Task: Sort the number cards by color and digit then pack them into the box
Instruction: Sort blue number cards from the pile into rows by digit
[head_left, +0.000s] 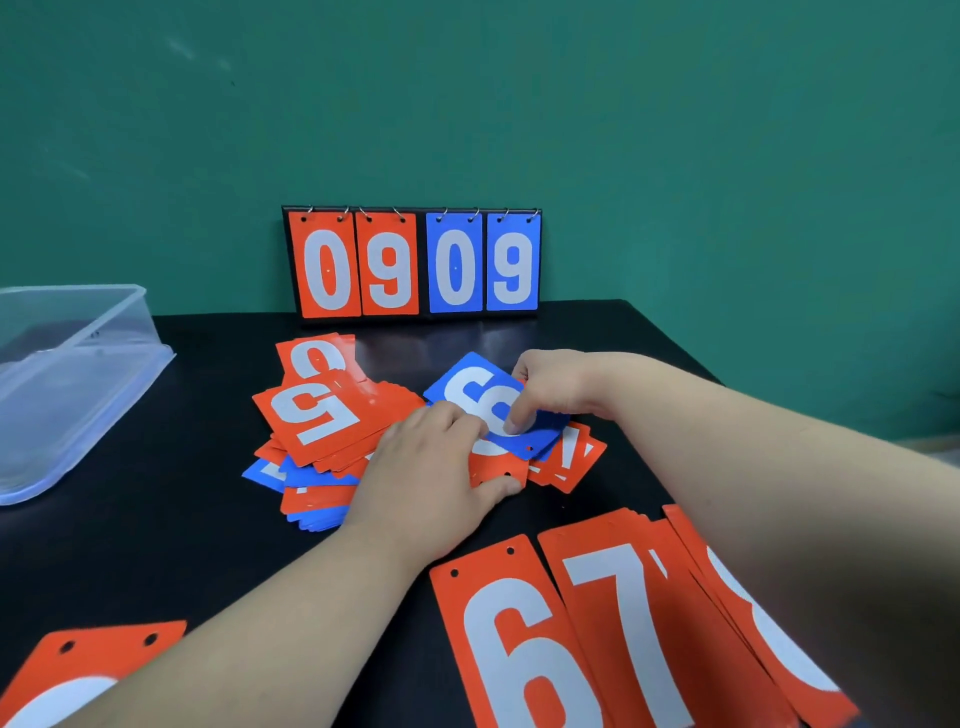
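Head view of a black tabletop (208, 545) during card sorting. A loose pile of red and blue number cards (322, 421) lies at mid-table, a red 5 uppermost on its left side. The right hand (556, 384) pinches a blue card bearing a white 6 or 9 (483, 395), with the thumb on the card's face and the fingers curled over its far edge; the card is tilted above the pile's right part. The left hand (421, 467) rests palm down on the pile, fingers bent over the cards and thumb against the near edge of a red one.

Sorted red cards lie along the near edge: a single red 6 card (514, 634), a fanned red 7 stack (634, 613) just beside it, a further red card (769, 639) partly under the right forearm, and another red card (78, 660) at the near left.

A clear plastic box (104, 395) stands at the left edge, apart from the pile. A black ring-bound flip scoreboard (413, 262) reading 0 9 0 9 stands at the back.
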